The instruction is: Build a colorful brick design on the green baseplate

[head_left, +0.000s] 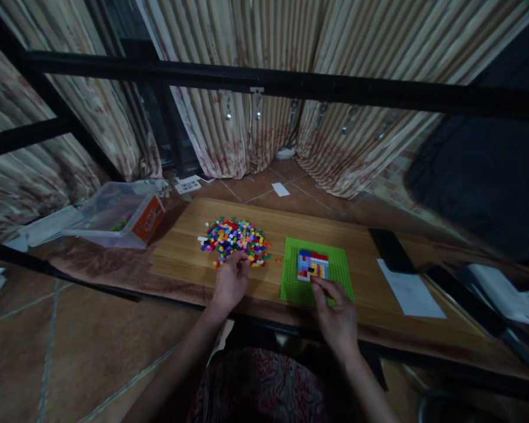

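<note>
A heap of small multicoloured toy bricks (235, 238) lies loose on the wooden board. My left hand (231, 281) is at the heap's near edge, its fingers curled into a pinch; whatever is between them is too small to make out. To the right is a bright green studded baseplate (339, 261). On it sits a low block of joined bricks (314, 264) in blue, red, yellow, white and light purple. My right hand (336, 305) reaches over the baseplate's near side, thumb and forefinger closed at the block's near edge. What those fingertips hold cannot be made out.
At the left stands a clear plastic box (110, 214) with an orange label. A black phone (392, 249) and a white sheet (409, 288) lie right of the baseplate. A dark metal bar (264, 82) crosses in front of the curtains (247, 129).
</note>
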`<move>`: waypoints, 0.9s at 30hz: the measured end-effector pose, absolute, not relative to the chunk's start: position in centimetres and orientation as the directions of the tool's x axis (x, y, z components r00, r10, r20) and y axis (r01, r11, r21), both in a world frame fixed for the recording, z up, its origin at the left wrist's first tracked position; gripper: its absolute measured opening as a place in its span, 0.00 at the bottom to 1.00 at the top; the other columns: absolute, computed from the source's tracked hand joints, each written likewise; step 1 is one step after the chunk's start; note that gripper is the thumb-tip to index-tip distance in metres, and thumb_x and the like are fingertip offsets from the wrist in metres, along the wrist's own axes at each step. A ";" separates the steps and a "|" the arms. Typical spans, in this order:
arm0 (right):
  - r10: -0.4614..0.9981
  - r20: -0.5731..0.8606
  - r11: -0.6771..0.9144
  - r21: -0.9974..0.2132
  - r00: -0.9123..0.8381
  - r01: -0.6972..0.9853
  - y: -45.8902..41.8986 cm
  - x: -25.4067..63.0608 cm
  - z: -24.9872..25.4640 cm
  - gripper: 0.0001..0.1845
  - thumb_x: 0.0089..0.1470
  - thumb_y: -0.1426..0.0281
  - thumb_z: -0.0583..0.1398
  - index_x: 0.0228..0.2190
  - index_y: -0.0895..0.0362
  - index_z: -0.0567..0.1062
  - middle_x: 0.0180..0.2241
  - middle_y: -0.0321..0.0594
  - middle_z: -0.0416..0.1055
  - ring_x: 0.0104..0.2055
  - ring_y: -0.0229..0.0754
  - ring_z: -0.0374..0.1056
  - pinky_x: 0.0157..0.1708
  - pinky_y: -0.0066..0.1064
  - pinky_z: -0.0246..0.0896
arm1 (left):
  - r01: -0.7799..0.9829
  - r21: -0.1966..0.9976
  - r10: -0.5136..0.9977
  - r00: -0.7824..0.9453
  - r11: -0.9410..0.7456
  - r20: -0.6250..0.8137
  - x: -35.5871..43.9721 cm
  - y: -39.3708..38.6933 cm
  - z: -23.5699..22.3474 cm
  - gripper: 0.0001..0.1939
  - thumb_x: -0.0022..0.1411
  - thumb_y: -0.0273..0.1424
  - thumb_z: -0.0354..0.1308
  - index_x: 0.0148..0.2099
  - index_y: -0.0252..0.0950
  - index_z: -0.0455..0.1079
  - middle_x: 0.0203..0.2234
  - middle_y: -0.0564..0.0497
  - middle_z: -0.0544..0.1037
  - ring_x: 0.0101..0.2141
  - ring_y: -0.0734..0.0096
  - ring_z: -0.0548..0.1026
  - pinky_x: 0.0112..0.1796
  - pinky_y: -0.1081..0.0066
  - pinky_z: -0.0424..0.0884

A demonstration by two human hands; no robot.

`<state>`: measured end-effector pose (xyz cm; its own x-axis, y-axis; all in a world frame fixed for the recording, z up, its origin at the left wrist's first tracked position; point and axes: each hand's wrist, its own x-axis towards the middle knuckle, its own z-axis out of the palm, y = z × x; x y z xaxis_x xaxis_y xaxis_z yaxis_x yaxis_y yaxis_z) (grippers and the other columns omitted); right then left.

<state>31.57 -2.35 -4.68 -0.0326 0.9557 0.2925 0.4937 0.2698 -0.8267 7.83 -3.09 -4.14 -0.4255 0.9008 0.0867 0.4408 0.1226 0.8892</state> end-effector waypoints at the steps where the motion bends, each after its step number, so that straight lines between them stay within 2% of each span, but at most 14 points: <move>1: 0.958 0.279 0.276 -0.847 -0.064 0.454 -2.6 30.8 -4.4 0.15 0.57 0.60 0.55 0.39 0.55 0.77 0.41 0.44 0.73 0.44 0.44 0.69 0.46 0.39 0.63 | 0.286 0.952 0.913 -0.407 0.105 0.021 8.2 -3.2 -4.1 0.04 0.59 0.31 0.54 0.37 0.37 0.68 0.31 0.50 0.75 0.31 0.68 0.75 0.34 0.69 0.69; 3: 0.961 0.255 0.276 -0.881 -0.106 0.383 -3.0 29.3 -4.0 0.14 0.57 0.61 0.56 0.39 0.54 0.77 0.41 0.43 0.74 0.44 0.43 0.69 0.46 0.38 0.63 | -0.064 0.991 0.923 -0.361 0.120 -0.135 9.0 -3.3 -3.8 0.06 0.56 0.33 0.57 0.36 0.37 0.67 0.29 0.52 0.75 0.29 0.69 0.75 0.30 0.70 0.69; 6: 0.969 0.206 0.239 -0.922 -0.137 0.305 -3.3 27.4 -3.5 0.14 0.56 0.62 0.56 0.39 0.53 0.77 0.37 0.41 0.74 0.40 0.42 0.69 0.42 0.35 0.65 | -0.430 0.885 0.918 -0.254 0.176 -0.306 10.3 -3.8 -3.1 0.13 0.50 0.34 0.64 0.36 0.35 0.68 0.29 0.50 0.77 0.31 0.69 0.76 0.32 0.72 0.69; 9: 0.974 0.171 0.203 -0.948 -0.147 0.246 -3.4 26.4 -3.1 0.13 0.54 0.62 0.59 0.40 0.53 0.77 0.34 0.40 0.73 0.35 0.40 0.69 0.37 0.33 0.65 | -0.583 0.787 0.923 -0.153 0.204 -0.353 11.8 -4.3 -2.3 0.15 0.44 0.31 0.69 0.35 0.34 0.70 0.29 0.51 0.77 0.31 0.72 0.76 0.36 0.73 0.70; 13: 0.980 0.171 0.189 -0.958 -0.099 0.214 -3.7 26.2 -2.5 0.11 0.50 0.64 0.63 0.37 0.54 0.76 0.34 0.38 0.73 0.36 0.40 0.69 0.39 0.32 0.64 | -0.692 0.699 0.927 -0.117 0.180 -0.356 13.7 -5.0 -2.0 0.15 0.40 0.28 0.71 0.32 0.35 0.72 0.28 0.55 0.76 0.33 0.75 0.75 0.37 0.75 0.70; 17: 0.975 0.210 0.220 -0.952 -0.069 0.215 -4.0 26.8 -2.4 0.06 0.52 0.66 0.61 0.33 0.53 0.76 0.33 0.37 0.72 0.37 0.40 0.69 0.39 0.31 0.64 | -0.712 0.673 0.925 -0.088 0.200 -0.369 14.8 -5.6 -1.9 0.14 0.40 0.28 0.71 0.31 0.35 0.73 0.28 0.56 0.76 0.33 0.76 0.75 0.39 0.74 0.71; 19: 0.968 0.237 0.251 -0.942 -0.089 0.224 -4.2 27.1 -2.5 0.06 0.54 0.68 0.59 0.33 0.53 0.76 0.33 0.37 0.72 0.37 0.39 0.68 0.38 0.30 0.63 | -0.663 0.720 0.931 -0.096 0.203 -0.352 15.0 -5.7 -1.8 0.14 0.41 0.30 0.71 0.32 0.35 0.73 0.28 0.55 0.76 0.33 0.75 0.75 0.39 0.73 0.72; 23: 0.946 0.301 0.325 -0.874 -0.123 0.361 -4.5 27.6 -2.8 0.07 0.56 0.70 0.56 0.36 0.53 0.75 0.34 0.38 0.71 0.38 0.40 0.67 0.39 0.32 0.63 | -0.387 0.904 0.944 -0.188 0.181 -0.270 15.0 -5.6 -1.7 0.15 0.44 0.33 0.69 0.35 0.35 0.73 0.28 0.54 0.77 0.32 0.73 0.75 0.37 0.73 0.71; 27: 0.921 0.342 0.387 -0.764 -0.185 0.517 -4.9 27.9 -2.9 0.07 0.58 0.71 0.55 0.35 0.53 0.73 0.35 0.39 0.71 0.39 0.42 0.66 0.41 0.34 0.61 | -0.154 0.969 0.965 -0.151 0.192 -0.215 15.2 -5.4 -2.5 0.13 0.48 0.36 0.65 0.35 0.34 0.73 0.28 0.51 0.78 0.31 0.71 0.75 0.34 0.73 0.71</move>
<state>27.90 -4.91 -2.93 -0.1846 0.9215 0.3418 0.5171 0.3868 -0.7635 15.20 -5.44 -2.53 -0.1508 0.9649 -0.2152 -0.1539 0.1921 0.9692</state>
